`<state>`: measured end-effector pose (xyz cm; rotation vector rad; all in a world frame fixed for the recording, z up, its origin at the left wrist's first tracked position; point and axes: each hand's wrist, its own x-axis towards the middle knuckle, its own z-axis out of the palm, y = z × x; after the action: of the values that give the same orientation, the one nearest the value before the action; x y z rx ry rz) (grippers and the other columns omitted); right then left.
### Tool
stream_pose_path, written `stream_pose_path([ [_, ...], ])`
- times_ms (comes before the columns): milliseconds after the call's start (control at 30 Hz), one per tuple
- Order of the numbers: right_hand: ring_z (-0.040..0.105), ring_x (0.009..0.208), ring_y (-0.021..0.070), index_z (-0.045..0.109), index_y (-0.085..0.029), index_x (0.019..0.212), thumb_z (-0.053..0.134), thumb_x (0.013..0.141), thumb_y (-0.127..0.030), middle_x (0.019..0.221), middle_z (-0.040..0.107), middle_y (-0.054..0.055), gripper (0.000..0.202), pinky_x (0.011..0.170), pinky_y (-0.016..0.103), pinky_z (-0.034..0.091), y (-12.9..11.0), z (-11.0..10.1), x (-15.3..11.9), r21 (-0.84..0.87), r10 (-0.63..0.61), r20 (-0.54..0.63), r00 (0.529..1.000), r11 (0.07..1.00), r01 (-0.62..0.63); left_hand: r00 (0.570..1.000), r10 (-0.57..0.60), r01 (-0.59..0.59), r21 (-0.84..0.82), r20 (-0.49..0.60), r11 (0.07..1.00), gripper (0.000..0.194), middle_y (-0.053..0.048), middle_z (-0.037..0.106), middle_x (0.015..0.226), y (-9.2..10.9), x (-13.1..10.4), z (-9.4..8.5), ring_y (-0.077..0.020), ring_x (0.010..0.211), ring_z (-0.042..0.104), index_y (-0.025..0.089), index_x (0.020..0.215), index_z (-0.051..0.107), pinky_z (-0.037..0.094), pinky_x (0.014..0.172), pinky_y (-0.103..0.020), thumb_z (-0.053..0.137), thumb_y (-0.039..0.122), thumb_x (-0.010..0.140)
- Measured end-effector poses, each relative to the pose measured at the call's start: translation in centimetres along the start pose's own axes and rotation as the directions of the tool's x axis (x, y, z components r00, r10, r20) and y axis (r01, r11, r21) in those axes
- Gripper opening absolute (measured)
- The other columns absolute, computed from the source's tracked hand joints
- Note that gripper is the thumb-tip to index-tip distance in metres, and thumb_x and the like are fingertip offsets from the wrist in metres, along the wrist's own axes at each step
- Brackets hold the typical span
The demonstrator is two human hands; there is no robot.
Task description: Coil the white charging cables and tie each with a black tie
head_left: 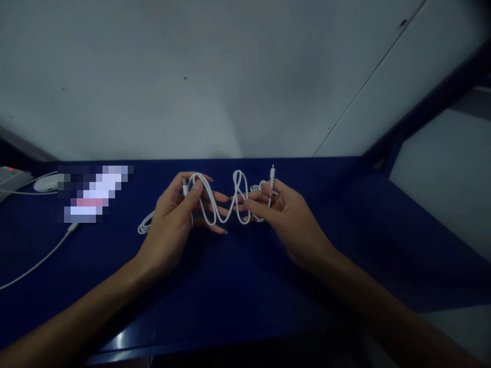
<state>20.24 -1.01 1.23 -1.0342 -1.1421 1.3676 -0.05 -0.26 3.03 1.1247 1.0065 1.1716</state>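
Observation:
A white charging cable (pixel 211 202) runs in loose loops between my two hands. My left hand (pixel 174 209) pinches one part of it between thumb and fingers, with a metal-tipped plug sticking up beside the thumb. At the other side my right hand (pixel 282 207) grips more of the loops, thumb on top, and a slimmer plug points upward by its fingers. Behind my left wrist lies another coiled white cable (pixel 146 223), partly hidden by the hand. White coils also show behind my right fingers; whether they belong to the held cable I cannot tell.
On the blue table (pixel 230 291), a phone with a lit, blurred screen (pixel 92 197) lies to the left, a white cable (pixel 42 263) plugged into its near end. A white power strip (pixel 13 181) with a small red light stands at the far left. A pale wall (pixel 210 102) rises behind.

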Motion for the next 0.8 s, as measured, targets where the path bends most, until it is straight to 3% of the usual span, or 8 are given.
stream_pose_path([
  [167, 0.078, 0.099, 0.0244, 0.042, -0.026, 0.081, 0.08, 0.093, -0.022, 0.104, 0.082, 0.006, 0.04, 0.085, 0.041, 0.062, -0.6, 0.2, -0.2, -0.062, -0.052, 0.018, 0.998, 0.997, 0.053, 0.998, -0.028, 0.024, -0.055, -0.061, 0.998, 0.015, -0.009, 0.078, 0.096, 0.1, 0.2, 0.0, -0.0241, 0.075, 0.079, 0.02, 0.114, 0.065, 0.067, 0.056, -0.033, 0.065, 0.033, 0.106],
  [333, 0.076, 0.117, 0.03, 0.04, -0.026, 0.08, 0.076, 0.095, -0.023, 0.111, 0.082, 0.009, 0.039, 0.085, 0.041, 0.062, -1.2, 0.2, -0.3, -0.085, -0.038, 0.056, 0.998, 0.995, 0.043, 0.981, -0.145, 0.128, -0.128, -0.127, 0.983, 0.012, -0.007, 0.076, 0.09, 0.0, 0.7, -0.4, -0.0204, 0.07, 0.075, 0.02, 0.114, 0.066, 0.062, 0.052, -0.027, 0.061, 0.029, 0.108],
  [500, 0.077, 0.111, 0.0274, 0.039, -0.026, 0.081, 0.075, 0.095, -0.021, 0.113, 0.081, 0.009, 0.039, 0.082, 0.038, 0.061, -0.9, -0.3, -0.2, -0.062, -0.037, 0.059, 0.998, 0.997, 0.041, 0.969, -0.171, 0.143, -0.159, -0.18, 0.977, 0.014, -0.006, 0.072, 0.086, -0.3, 0.8, -0.7, -0.0168, 0.065, 0.069, 0.017, 0.114, 0.068, 0.059, 0.049, -0.025, 0.056, 0.022, 0.109],
  [800, 0.077, 0.108, 0.0272, 0.043, -0.025, 0.082, 0.075, 0.094, -0.023, 0.115, 0.081, 0.01, 0.034, 0.086, 0.04, 0.059, -0.5, -0.4, 0.0, 0.011, -0.001, 0.044, 0.999, 1.0, 0.0, 0.982, -0.168, 0.157, -0.129, -0.082, 0.979, 0.021, -0.011, 0.076, 0.096, -0.1, 0.7, -0.5, -0.0202, 0.068, 0.071, 0.017, 0.121, 0.068, 0.064, 0.053, -0.031, 0.052, 0.024, 0.11],
])
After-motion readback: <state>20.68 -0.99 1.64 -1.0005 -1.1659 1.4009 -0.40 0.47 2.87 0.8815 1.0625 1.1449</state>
